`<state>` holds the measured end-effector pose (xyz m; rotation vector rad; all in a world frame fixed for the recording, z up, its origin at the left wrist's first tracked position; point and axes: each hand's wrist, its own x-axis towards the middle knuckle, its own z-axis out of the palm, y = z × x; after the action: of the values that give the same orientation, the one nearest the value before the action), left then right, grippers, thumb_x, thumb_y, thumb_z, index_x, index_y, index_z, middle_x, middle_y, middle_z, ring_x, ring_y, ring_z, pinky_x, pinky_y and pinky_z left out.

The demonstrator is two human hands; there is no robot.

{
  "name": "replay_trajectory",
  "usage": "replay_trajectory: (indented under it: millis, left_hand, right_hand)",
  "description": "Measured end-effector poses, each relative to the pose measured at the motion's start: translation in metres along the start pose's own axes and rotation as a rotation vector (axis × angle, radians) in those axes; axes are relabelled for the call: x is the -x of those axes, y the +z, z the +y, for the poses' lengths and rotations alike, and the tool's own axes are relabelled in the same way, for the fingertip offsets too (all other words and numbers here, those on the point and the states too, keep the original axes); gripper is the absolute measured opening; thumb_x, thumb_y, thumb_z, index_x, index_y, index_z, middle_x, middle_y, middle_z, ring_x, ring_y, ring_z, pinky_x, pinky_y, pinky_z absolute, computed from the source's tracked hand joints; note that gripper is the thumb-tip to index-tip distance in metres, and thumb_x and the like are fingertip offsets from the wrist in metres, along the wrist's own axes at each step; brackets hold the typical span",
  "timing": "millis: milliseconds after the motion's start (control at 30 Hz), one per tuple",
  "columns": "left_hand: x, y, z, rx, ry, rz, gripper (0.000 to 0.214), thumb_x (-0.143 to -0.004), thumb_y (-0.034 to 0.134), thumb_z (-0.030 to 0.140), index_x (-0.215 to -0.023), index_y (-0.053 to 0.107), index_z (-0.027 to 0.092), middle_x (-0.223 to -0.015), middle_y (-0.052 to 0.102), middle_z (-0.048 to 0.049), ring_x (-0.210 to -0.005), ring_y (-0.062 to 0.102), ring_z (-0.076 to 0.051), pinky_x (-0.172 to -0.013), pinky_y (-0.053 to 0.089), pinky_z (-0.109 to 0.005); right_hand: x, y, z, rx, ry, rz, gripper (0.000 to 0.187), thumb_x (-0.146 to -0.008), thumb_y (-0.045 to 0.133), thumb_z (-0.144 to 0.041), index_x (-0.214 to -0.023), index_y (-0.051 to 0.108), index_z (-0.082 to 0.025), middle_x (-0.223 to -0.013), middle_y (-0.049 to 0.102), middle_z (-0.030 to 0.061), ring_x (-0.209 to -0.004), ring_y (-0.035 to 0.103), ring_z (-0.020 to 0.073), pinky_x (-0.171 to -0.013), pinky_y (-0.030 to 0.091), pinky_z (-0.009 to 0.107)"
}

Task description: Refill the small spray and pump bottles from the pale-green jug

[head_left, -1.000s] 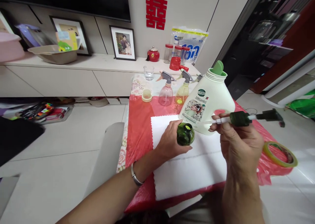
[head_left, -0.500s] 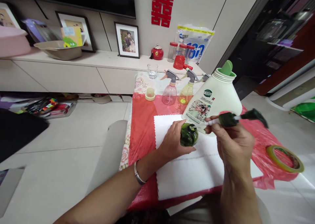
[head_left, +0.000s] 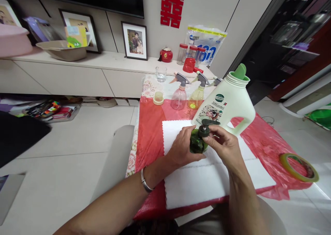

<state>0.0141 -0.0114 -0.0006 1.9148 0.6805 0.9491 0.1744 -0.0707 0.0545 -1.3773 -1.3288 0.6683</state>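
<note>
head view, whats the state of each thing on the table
green bottle: upright, gripped by left hand
pump head: on the bottle's neck, pinched by right hand
white jug: upright, uncapped
pink spray bottle: upright, trigger top on
yellow spray bottle: upright, trigger top on
tape roll: lying flat

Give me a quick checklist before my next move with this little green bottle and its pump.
1. Left hand wrapped around green bottle: ok.
2. Right hand pinching pump head at the bottle's neck: ok.
3. Pump head seated straight and tight: cannot tell.
4. White cloth lies under the bottle: ok.
5. White jug just behind the hands capped: not ok, its mouth is open.
</note>
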Motion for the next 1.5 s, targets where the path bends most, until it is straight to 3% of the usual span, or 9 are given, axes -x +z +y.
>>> replay_trajectory:
  millis: [167,400,733,1000,1500]
  left_hand:
    - [0.000,0.000,0.000,-0.011,0.015,-0.001,0.095,-0.057,0.090,0.034,-0.137,0.040,0.020,-0.133,0.050,-0.0153,-0.127,0.047,-0.037,-0.108,0.041,-0.056]
    - [0.000,0.003,-0.004,-0.053,0.076,0.002,0.100,-0.062,0.087,0.036,-0.144,0.033,0.021,-0.137,0.048,-0.0159,-0.131,0.045,-0.036,-0.110,0.039,-0.056]
    - [0.000,0.001,-0.002,-0.057,0.155,0.003,0.099,-0.063,0.087,0.036,-0.145,0.033,0.021,-0.139,0.050,-0.0151,-0.131,0.045,-0.035,-0.111,0.039,-0.054]
    - [0.002,0.003,-0.003,-0.090,0.138,0.018,0.097,-0.064,0.083,0.033,-0.145,0.032,0.018,-0.141,0.048,-0.0176,-0.132,0.044,-0.035,-0.112,0.038,-0.054]
    - [0.002,0.003,-0.004,-0.096,0.147,0.027,0.096,-0.066,0.082,0.033,-0.146,0.030,0.021,-0.141,0.047,-0.0161,-0.133,0.044,-0.035,-0.112,0.039,-0.056]
  right_hand:
    - [-0.002,-0.003,0.000,0.036,0.006,-0.046,0.032,-0.078,0.078,-0.039,-0.105,0.071,-0.023,-0.087,0.062,0.0020,-0.073,0.054,0.0111,-0.064,0.044,0.024]
    - [-0.001,-0.010,-0.001,0.100,0.005,-0.079,0.049,-0.074,0.082,-0.041,-0.119,0.068,-0.027,-0.108,0.065,0.0030,-0.086,0.058,0.0146,-0.072,0.050,0.027]
    - [0.000,0.008,-0.002,0.079,-0.125,0.022,0.028,-0.086,0.072,-0.039,-0.111,0.069,-0.026,-0.106,0.065,0.0011,-0.091,0.058,0.0152,-0.084,0.048,0.030]
    - [-0.001,0.005,0.005,-0.084,-0.051,-0.016,0.026,-0.086,0.073,-0.039,-0.106,0.069,-0.024,-0.121,0.064,0.0040,-0.102,0.060,0.0194,-0.091,0.048,0.034]
    - [-0.001,0.002,0.003,0.045,-0.119,-0.044,0.025,-0.086,0.072,-0.039,-0.106,0.071,-0.023,-0.114,0.066,0.0056,-0.108,0.061,0.0225,-0.093,0.051,0.036]
